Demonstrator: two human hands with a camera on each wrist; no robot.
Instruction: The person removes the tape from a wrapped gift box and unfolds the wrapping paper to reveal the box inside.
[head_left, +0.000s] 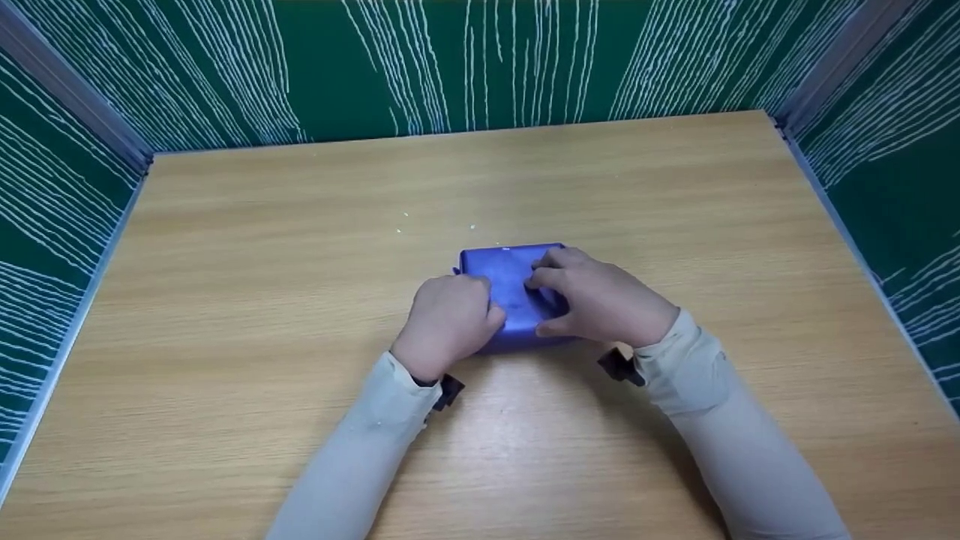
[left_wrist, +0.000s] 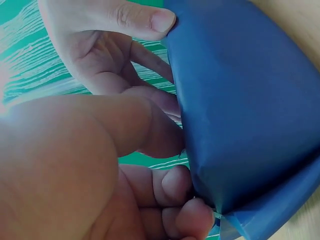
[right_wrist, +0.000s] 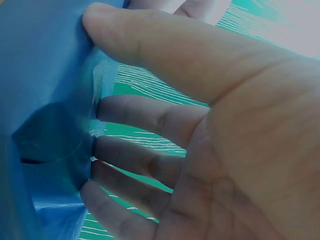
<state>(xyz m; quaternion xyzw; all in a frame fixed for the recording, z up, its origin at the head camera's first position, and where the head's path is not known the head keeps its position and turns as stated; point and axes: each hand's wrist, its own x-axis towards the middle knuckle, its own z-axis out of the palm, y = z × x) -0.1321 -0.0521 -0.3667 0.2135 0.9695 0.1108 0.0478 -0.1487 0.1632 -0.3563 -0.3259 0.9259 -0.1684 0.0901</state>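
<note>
A blue-purple, box-shaped package (head_left: 504,264) in smooth, shiny wrapping lies on the table in front of me. My left hand (head_left: 450,319) is over its left part, fingers curled. In the left wrist view, thumb and fingertips meet the edge of the package (left_wrist: 245,100), close to a clear strip (left_wrist: 231,225) at a folded corner. From the right, my right hand (head_left: 604,296) touches the top with thumb and fingertips spread. The right wrist view shows its fingers fairly straight against the package (right_wrist: 40,65), beside a dark hollow or fold (right_wrist: 52,135) in the wrapping.
The wooden table (head_left: 262,300) extends around the package on every side. Several tiny white bits (head_left: 406,214) lie just beyond it. Green panels (head_left: 337,75) with white streaks enclose the back and both sides, with metal posts (head_left: 840,60) at the corners.
</note>
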